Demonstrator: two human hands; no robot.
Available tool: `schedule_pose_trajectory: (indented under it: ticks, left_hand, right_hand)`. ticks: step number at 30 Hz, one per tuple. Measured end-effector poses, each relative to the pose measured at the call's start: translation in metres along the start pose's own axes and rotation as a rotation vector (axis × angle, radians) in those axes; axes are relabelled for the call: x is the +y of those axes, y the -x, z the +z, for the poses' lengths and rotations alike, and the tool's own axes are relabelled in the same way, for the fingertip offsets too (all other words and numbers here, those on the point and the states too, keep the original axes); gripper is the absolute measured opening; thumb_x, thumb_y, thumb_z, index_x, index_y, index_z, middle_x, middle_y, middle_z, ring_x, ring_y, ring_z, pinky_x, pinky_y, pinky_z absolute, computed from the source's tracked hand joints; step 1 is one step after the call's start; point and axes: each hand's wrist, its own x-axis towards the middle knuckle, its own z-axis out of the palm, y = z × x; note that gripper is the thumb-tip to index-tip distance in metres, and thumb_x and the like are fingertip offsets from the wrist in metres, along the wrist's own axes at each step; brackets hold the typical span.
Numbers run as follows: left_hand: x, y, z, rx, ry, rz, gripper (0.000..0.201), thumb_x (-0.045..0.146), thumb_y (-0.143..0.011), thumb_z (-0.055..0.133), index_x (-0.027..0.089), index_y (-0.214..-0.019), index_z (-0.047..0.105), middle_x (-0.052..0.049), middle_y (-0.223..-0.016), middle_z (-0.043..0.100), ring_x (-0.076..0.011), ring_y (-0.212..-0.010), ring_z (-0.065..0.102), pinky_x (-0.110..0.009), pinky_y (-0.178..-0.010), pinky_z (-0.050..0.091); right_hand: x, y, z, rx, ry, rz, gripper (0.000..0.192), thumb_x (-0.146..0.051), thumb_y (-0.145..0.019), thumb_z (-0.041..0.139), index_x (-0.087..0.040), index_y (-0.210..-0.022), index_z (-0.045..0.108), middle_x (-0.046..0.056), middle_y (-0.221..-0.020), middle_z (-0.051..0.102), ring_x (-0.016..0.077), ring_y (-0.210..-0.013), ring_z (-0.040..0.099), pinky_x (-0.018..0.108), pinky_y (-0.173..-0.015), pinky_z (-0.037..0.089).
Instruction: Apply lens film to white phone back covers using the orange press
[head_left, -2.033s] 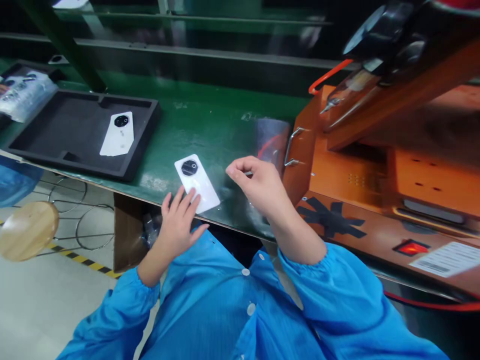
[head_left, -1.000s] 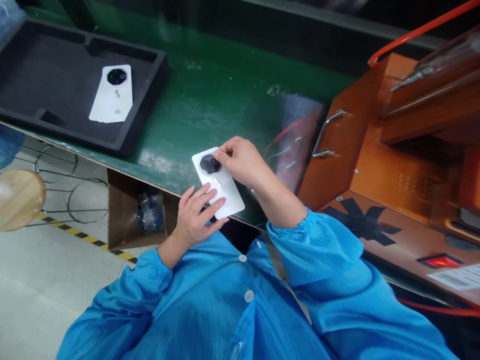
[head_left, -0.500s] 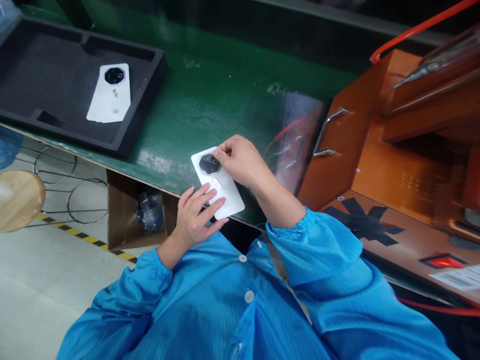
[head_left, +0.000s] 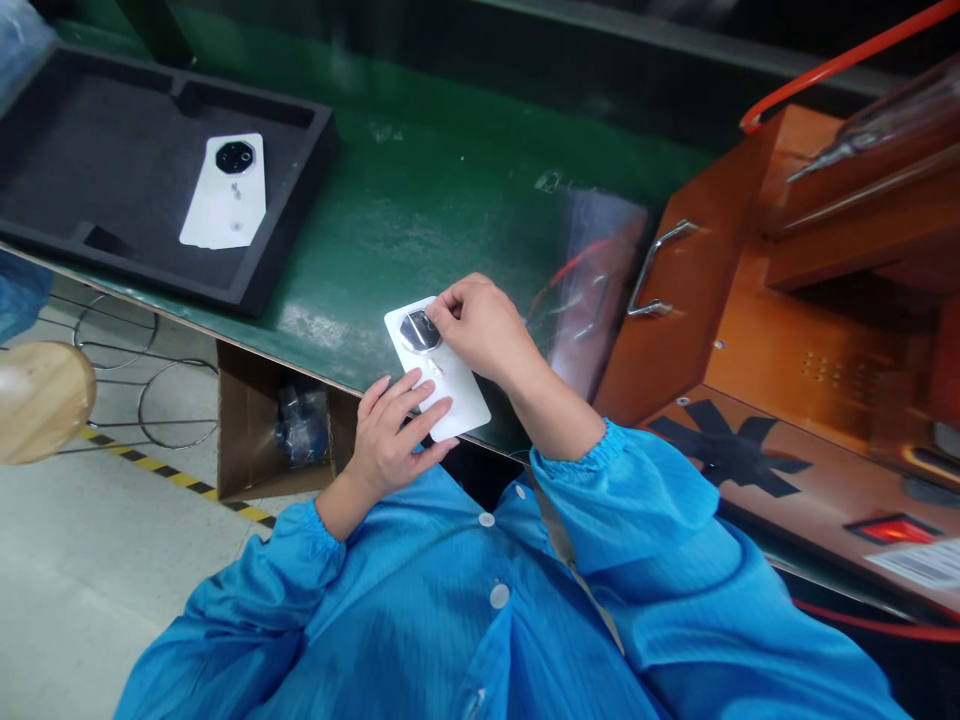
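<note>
A white phone back cover (head_left: 460, 393) with a dark octagonal camera window (head_left: 420, 331) lies slanted at the front edge of the green bench. My left hand (head_left: 390, 435) rests on its lower left side, fingers spread over the surface and thumb by the bottom edge. At the upper right corner of the camera window, my right hand (head_left: 484, 325) has thumb and index finger pinched together. Whatever may be between those fingertips is too small to make out. A bright streak crosses the dark window.
A black foam tray (head_left: 300, 190) at the left holds similar white covers (head_left: 225, 205), fanned in a stack. To the right stands an orange machine (head_left: 694, 290) with a metal handle (head_left: 652, 270). Below the bench are a cardboard box (head_left: 244, 430) and a wooden stool (head_left: 45, 400).
The view has shifted slightly. A bright streak now shows across the camera window. Both hands keep nearly the same places on the cover.
</note>
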Motion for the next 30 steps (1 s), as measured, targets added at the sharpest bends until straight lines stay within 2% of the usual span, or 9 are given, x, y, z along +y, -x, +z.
schedule_pose_trajectory:
  ticks: [3,9,13,16,19,22,25,28,30]
  left_hand:
    - [0.0,0.001,0.001,-0.016,-0.003,-0.02,0.035,0.049,-0.1,0.073,0.032,-0.13,0.076,-0.005,-0.132,0.078,-0.0288,-0.136,0.07,-0.046,-0.125,0.039]
    - [0.001,0.001,0.0,-0.023,-0.02,-0.029,0.034,0.051,-0.101,0.071,0.03,-0.127,0.078,-0.007,-0.13,0.079,-0.0295,-0.135,0.07,-0.048,-0.124,0.041]
    - [0.002,-0.001,-0.002,-0.021,-0.033,-0.015,0.034,0.051,-0.102,0.069,0.029,-0.126,0.077,-0.007,-0.129,0.079,-0.0289,-0.134,0.071,-0.047,-0.122,0.043]
    - [0.002,-0.002,-0.002,0.003,-0.007,0.009,0.034,0.047,-0.101,0.073,0.024,-0.127,0.076,-0.01,-0.128,0.078,-0.0293,-0.134,0.071,-0.046,-0.124,0.041]
    - [0.001,-0.001,-0.002,0.001,0.009,0.006,0.035,0.045,-0.1,0.074,0.023,-0.127,0.075,-0.01,-0.129,0.078,-0.03,-0.135,0.07,-0.047,-0.125,0.04]
    - [0.001,0.0,-0.003,-0.034,0.003,-0.015,0.04,0.05,-0.098,0.075,0.025,-0.13,0.076,-0.011,-0.132,0.077,-0.0318,-0.137,0.069,-0.049,-0.125,0.04]
    - [0.0,0.002,-0.006,-0.095,-0.011,-0.011,0.039,0.046,-0.101,0.073,0.027,-0.134,0.075,-0.011,-0.138,0.075,-0.0321,-0.14,0.066,-0.05,-0.126,0.039]
    - [-0.004,0.002,-0.01,-0.13,-0.007,0.019,0.032,0.032,-0.104,0.067,0.025,-0.135,0.074,-0.012,-0.14,0.075,-0.0295,-0.142,0.065,-0.049,-0.125,0.042]
    - [-0.008,0.001,-0.015,-0.126,0.015,0.014,0.028,0.031,-0.105,0.065,0.026,-0.129,0.077,-0.012,-0.136,0.077,-0.0288,-0.139,0.067,-0.05,-0.122,0.046]
  right_hand:
    - [-0.001,0.001,0.0,-0.002,0.006,0.001,0.017,-0.022,-0.096,0.065,-0.02,-0.08,0.068,0.011,-0.104,0.07,0.0271,-0.107,0.066,0.047,-0.098,0.05]
    - [-0.003,0.002,-0.004,0.001,-0.02,-0.003,0.015,-0.023,-0.094,0.068,-0.02,-0.08,0.069,0.009,-0.102,0.07,0.0245,-0.098,0.065,0.046,-0.096,0.051]
    - [-0.003,0.004,0.0,0.038,0.021,-0.018,0.013,-0.019,-0.093,0.068,-0.02,-0.08,0.069,0.009,-0.101,0.069,0.0247,-0.098,0.066,0.044,-0.097,0.051]
    - [0.0,0.005,0.005,0.133,0.107,-0.097,0.006,-0.015,-0.093,0.064,-0.019,-0.092,0.068,0.011,-0.105,0.069,0.0267,-0.103,0.065,0.044,-0.098,0.052]
    - [0.001,0.012,0.002,0.23,0.149,-0.166,0.02,-0.012,-0.092,0.061,-0.018,-0.111,0.065,0.013,-0.112,0.069,0.0285,-0.105,0.064,0.045,-0.096,0.052]
    - [-0.003,0.038,-0.013,0.259,0.216,-0.248,0.023,-0.013,-0.096,0.056,-0.02,-0.116,0.065,0.014,-0.117,0.069,0.0297,-0.106,0.064,0.045,-0.095,0.053]
    - [-0.005,0.083,-0.027,0.125,0.356,-0.427,0.028,-0.011,-0.098,0.05,-0.018,-0.118,0.069,0.014,-0.115,0.072,0.0312,-0.105,0.068,0.046,-0.089,0.052]
    - [0.0,0.126,-0.026,0.003,0.425,-0.573,0.038,-0.008,-0.098,0.049,-0.01,-0.131,0.068,0.018,-0.128,0.073,0.0332,-0.111,0.069,0.05,-0.092,0.054]
    - [0.004,0.146,-0.017,0.019,0.432,-0.6,0.04,-0.008,-0.1,0.049,-0.007,-0.136,0.066,0.021,-0.136,0.072,0.0342,-0.117,0.07,0.052,-0.097,0.055]
